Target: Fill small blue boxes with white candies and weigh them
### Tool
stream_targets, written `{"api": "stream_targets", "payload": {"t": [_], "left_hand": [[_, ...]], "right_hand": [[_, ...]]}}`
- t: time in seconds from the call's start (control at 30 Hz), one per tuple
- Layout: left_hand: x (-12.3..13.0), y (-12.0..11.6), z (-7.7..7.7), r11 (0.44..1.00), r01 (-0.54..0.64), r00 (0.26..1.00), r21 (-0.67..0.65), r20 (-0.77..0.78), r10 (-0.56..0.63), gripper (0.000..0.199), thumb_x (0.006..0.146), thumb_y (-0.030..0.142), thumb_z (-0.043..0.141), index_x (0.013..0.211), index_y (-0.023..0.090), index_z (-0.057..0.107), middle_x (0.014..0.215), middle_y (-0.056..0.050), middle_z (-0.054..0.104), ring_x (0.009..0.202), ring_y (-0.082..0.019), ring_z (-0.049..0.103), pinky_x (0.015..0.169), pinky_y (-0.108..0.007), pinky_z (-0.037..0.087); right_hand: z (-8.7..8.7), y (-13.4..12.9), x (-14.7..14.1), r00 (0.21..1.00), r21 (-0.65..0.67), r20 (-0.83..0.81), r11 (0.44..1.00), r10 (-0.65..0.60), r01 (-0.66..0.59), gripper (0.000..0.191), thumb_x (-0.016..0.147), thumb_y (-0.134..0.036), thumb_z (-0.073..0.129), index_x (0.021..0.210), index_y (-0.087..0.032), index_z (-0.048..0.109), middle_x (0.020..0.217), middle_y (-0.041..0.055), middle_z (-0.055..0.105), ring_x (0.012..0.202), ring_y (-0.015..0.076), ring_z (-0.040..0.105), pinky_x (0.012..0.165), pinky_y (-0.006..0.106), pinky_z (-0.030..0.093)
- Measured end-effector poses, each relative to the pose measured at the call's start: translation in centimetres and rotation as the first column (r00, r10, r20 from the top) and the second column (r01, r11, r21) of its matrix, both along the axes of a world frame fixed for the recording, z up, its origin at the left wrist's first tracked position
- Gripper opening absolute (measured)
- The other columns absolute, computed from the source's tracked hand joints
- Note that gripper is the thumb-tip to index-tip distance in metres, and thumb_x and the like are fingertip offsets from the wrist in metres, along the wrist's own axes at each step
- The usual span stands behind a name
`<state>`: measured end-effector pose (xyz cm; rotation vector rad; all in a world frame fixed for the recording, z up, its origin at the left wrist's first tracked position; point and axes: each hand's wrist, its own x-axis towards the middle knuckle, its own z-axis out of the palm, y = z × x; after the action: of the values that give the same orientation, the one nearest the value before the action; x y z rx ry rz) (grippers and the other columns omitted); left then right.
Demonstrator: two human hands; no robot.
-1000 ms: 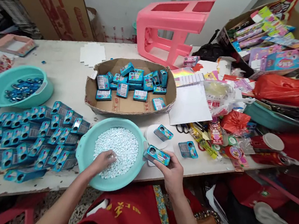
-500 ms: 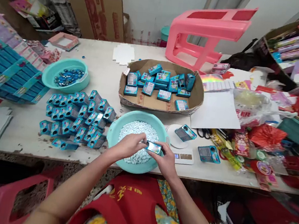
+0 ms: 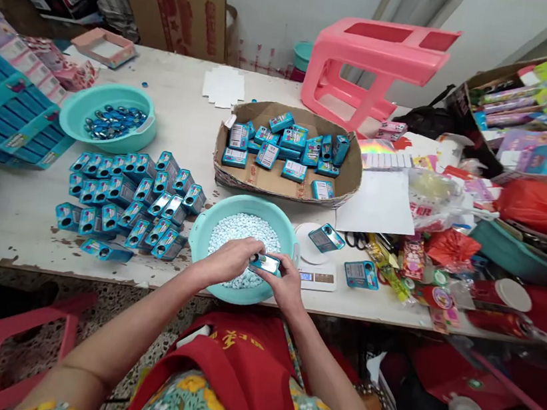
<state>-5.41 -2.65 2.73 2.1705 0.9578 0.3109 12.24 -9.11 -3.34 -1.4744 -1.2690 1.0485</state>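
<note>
In the head view, my right hand [image 3: 289,286] is closed around a small blue box [image 3: 266,264], held over a mint-green basin [image 3: 202,212]. The box's narrow top, with a dark round hole at its left end, faces up. My left hand [image 3: 232,260] meets that left end, its fingers pinched together at the hole; whatever is between them is hidden. Small white pellets [image 3: 245,228] fill the basin below both hands. Right of the basin, one blue box [image 3: 326,238] rests on a white digital scale [image 3: 320,278], and another box [image 3: 362,274] lies on the table.
Rows of blue boxes with holes [image 3: 123,195] stand to the left. Behind them, a second basin [image 3: 71,114] holds shiny blue pieces [image 3: 115,122]. A cut-down carton [image 3: 285,190] contains several blue boxes. An overturned pink stool [image 3: 382,51] and mixed packets [image 3: 412,257] occupy the right.
The camera view has shifted slightly, so the table items sit further left. Both hands stay at the same box over the basin, my left fingers still at its hole end.
</note>
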Motion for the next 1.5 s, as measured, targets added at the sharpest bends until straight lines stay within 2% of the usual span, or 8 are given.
{"api": "stream_targets", "payload": {"t": [0.17,0.3,0.37,0.6,0.77,1.03,1.23,1.5], "left_hand": [[0.1,0.3,-0.3,0.958,-0.239,0.96,-0.158,0.112,0.258,0.032,0.068,0.007,0.04,0.093,0.019,0.058,0.093,-0.005,0.064,0.088,-0.019,0.058,0.08,-0.032,0.045],[-0.1,0.2,-1.4,0.738,-0.402,0.785,-0.541,0.211,0.582,0.024,0.073,0.022,0.047,0.096,0.017,0.054,0.093,-0.006,0.065,0.069,-0.016,0.061,0.061,-0.028,0.049],[-0.5,-0.2,-3.0,0.664,-0.484,0.731,-0.57,0.153,0.665,0.027,0.075,0.028,0.047,0.099,0.017,0.053,0.095,-0.007,0.065,0.069,-0.017,0.063,0.06,-0.03,0.05],[-1.2,-2.9,-10.8,0.822,-0.57,0.8,0.005,-0.223,0.557,0.024,0.076,0.032,0.05,0.093,0.019,0.061,0.116,-0.011,0.062,0.116,-0.03,0.052,0.098,-0.048,0.038],[2.5,-1.5,-8.8,0.852,-0.516,0.831,0.09,-0.188,0.524,0.028,0.086,0.035,0.042,0.102,0.019,0.058,0.111,-0.01,0.062,0.108,-0.027,0.055,0.092,-0.042,0.043],[15.3,5.5,-4.6,0.955,-0.254,0.966,0.153,-0.009,0.258,0.026,0.088,0.027,0.042,0.109,0.022,0.057,0.108,-0.006,0.062,0.101,-0.022,0.055,0.091,-0.036,0.041],[23.1,9.6,-7.1,0.991,-0.022,1.0,0.128,0.012,0.02,0.058,0.069,0.016,0.061,0.126,0.023,0.049,0.131,-0.009,0.049,0.12,-0.027,0.042,0.098,-0.039,0.035],[24.6,10.3,-10.3,0.999,-0.036,0.999,0.015,-0.013,0.036,0.037,0.067,0.032,0.068,0.101,0.021,0.059,0.096,-0.005,0.06,0.088,-0.022,0.055,0.077,-0.03,0.039]], "right_hand": [[-0.8,1.2,1.0,0.995,-0.038,-0.086,0.998,0.052,-0.055,0.041,0.063,-0.04,0.078,0.097,-0.02,0.066,0.094,0.0039,0.063,0.091,0.0227,0.06,0.082,0.036,0.047],[-1.4,1.7,1.6,0.986,-0.049,-0.157,0.997,0.059,-0.067,0.042,0.059,-0.039,0.081,0.095,-0.021,0.066,0.095,0.0033,0.063,0.093,0.0224,0.059,0.085,0.036,0.046],[-1.1,1.4,2.0,0.976,-0.058,-0.213,0.996,0.054,-0.068,0.042,0.058,-0.038,0.082,0.094,-0.021,0.066,0.094,0.0026,0.063,0.093,0.0218,0.059,0.086,0.035,0.046],[1.9,-0.6,7.8,0.937,-0.141,-0.349,0.989,-0.007,-0.045,0.042,0.058,-0.034,0.083,0.095,-0.022,0.065,0.092,0.0009,0.061,0.085,0.0188,0.059,0.078,0.03,0.049],[2.2,-2.9,15.9,0.944,-0.185,-0.23,0.963,-0.237,0.197,0.042,0.061,-0.031,0.082,0.097,-0.022,0.062,0.095,0.0015,0.063,0.087,0.0195,0.06,0.08,0.032,0.048],[0.2,-7.1,22.6,0.824,-0.279,-0.115,0.814,-0.554,0.509,0.047,0.058,-0.034,0.082,0.098,-0.02,0.062,0.087,0.0023,0.068,0.08,0.0197,0.062,0.079,0.036,0.049],[-0.2,-8.9,22.9,0.826,-0.274,-0.142,0.823,-0.546,0.497,0.047,0.059,-0.034,0.081,0.1,-0.018,0.062,0.091,0.005,0.068,0.082,0.0216,0.063,0.081,0.04,0.05],[-0.8,-9.4,24.0,0.805,-0.266,-0.127,0.801,-0.58,0.536,0.046,0.06,-0.033,0.08,0.1,-0.019,0.062,0.091,0.0044,0.068,0.082,0.0211,0.063,0.08,0.038,0.05]]}}
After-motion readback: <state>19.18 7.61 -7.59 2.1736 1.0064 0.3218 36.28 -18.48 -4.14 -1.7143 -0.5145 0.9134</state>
